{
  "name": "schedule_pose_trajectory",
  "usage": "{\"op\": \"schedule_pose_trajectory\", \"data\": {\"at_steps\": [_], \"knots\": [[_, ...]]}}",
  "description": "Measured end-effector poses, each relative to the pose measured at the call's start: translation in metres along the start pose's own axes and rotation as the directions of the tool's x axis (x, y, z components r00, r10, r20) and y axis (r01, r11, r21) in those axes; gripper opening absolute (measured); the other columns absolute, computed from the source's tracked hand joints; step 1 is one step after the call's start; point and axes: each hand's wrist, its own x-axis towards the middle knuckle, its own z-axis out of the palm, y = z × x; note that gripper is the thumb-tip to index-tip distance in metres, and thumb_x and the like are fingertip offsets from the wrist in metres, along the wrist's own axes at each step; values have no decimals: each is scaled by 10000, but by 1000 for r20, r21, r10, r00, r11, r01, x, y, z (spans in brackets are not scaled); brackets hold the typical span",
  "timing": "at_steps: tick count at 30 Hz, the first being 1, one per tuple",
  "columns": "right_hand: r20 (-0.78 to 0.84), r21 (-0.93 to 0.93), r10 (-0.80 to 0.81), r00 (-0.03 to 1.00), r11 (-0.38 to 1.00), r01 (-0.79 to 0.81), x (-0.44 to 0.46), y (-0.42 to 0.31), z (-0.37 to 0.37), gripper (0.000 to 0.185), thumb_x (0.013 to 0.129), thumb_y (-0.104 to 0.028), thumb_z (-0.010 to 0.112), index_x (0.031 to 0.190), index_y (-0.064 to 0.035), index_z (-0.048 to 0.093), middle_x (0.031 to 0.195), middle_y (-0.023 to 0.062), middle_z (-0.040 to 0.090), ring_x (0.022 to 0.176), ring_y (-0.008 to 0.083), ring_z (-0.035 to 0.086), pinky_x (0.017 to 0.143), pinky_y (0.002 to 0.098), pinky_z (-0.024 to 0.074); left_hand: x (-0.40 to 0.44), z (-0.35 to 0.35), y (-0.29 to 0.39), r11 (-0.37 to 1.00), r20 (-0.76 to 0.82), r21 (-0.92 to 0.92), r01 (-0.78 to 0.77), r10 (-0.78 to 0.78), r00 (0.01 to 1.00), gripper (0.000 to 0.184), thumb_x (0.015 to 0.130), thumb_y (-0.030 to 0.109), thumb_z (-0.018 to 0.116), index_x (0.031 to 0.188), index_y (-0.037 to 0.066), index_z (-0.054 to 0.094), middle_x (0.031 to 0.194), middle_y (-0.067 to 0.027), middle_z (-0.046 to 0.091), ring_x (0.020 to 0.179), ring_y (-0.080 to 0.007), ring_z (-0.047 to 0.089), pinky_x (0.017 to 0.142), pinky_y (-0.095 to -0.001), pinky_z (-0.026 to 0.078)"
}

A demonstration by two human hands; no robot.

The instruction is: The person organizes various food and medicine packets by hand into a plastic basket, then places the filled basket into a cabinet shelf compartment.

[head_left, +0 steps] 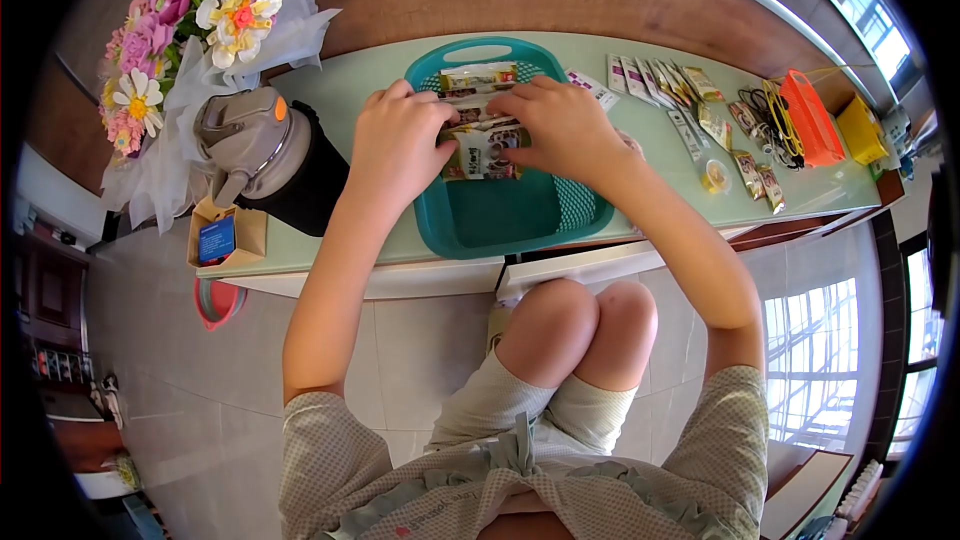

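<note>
Both hands' grips, left and right, close around snack packets lined up in the far part of the teal basket, whose near part remains unfilled.

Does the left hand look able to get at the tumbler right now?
Probably yes. The left hand would first have to leave the packets, but the tumbler stands just outside the basket on that side, with nothing visible between them.

No wording I can make out. Characters on snack packet between my left hand and right hand: too small. Blue label, left of my hands: same.
</note>
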Motion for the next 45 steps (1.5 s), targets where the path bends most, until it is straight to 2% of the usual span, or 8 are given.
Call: {"op": "schedule_pose_trajectory", "data": {"at_steps": [5, 8, 11, 15, 23, 35, 41, 45], "knots": [[-104, 33, 19, 994, 999, -15, -10, -2, -10, 277, 725, -262, 733, 961, -136, 660, 917, 32, 644, 874, 236, 626, 722, 367, 526, -4, -9, 10, 998, -58, -54, 17, -20, 998, 145, 709, 153, 738, 846, 109, 720, 838, -12, 667, 855, -229, 577, 786, -353, 472], [-252, 94, 53, 966, 995, -30, -21, -4, -15, 195, 758, -223, 701, 932, -141, 670, 914, 25, 640, 867, 233, 626, 705, 366, 524, -7, -19, 27, 993, -106, -112, 25, -37, 994, 114, 735, 149, 719, 838, 99, 716, 841, -14, 671, 855, -228, 586, 766, -356, 477], [-317, 116, 113, 942, 990, -80, -36, -8, -27, 150, 772, -189, 680, 915, -143, 679, 907, 28, 634, 852, 235, 628, 691, 371, 525, -10, -22, 49, 975, -221, -222, -32, -18, 975, 95, 748, 140, 707, 830, 93, 714, 842, -19, 677, 843, -233, 597, 740, -361, 485], [-301, 165, 182, 936, 977, -137, -64, -17, -40, 160, 774, -145, 674, 934, -134, 676, 934, 39, 639, 831, 256, 616, 672, 366, 514, -14, -21, 83, 929, -344, -336, -154, 31, 938, 59, 723, 128, 706, 773, 98, 701, 791, -10, 662, 787, -225, 588, 699, -356, 484], [-344, 195, 213, 914, 969, -152, -112, -12, -53, 160, 734, -96, 675, 891, -120, 683, 906, 26, 648, 801, 250, 618, 649, 364, 516, -15, -18, 146, 854, -422, -443, -271, 68, 904, 77, 714, 86, 715, 780, 105, 680, 782, -2, 646, 769, -208, 585, 665, -337, 492], [-387, 247, 405, 829, 911, -330, -223, 77, -61, 151, 773, -90, 662, 917, -126, 690, 928, 43, 647, 853, 261, 623, 706, 364, 516, 46, 40, 249, 749, -385, -553, -366, 160, 909, 97, 719, 88, 718, 810, 103, 689, 805, -4, 648, 796, -203, 593, 680, -337, 500], [-378, 228, 544, 749, 839, -495, -283, 115, -72, 179, 774, -99, 661, 949, -120, 691, 963, 61, 653, 886, 267, 616, 733, 365, 511, 70, 69, 294, 727, -243, -620, -295, 179, 953, 99, 767, 73, 681, 863, 89, 701, 855, -31, 673, 823, -221, 610, 709, -346, 506], [-322, 224, 686, 653, 725, -651, -318, 144, -86, 207, 783, -112, 651, 987, -110, 685, 985, 81, 653, 925, 282, 605, 793, 380, 496, 77, 96, 330, 620, -143, -756, -211, 159, 977, 215, 791, 74, 667, 1006, 64, 674, 973, -82, 669, 895, -271, 625, 773, -363, 512]]}}
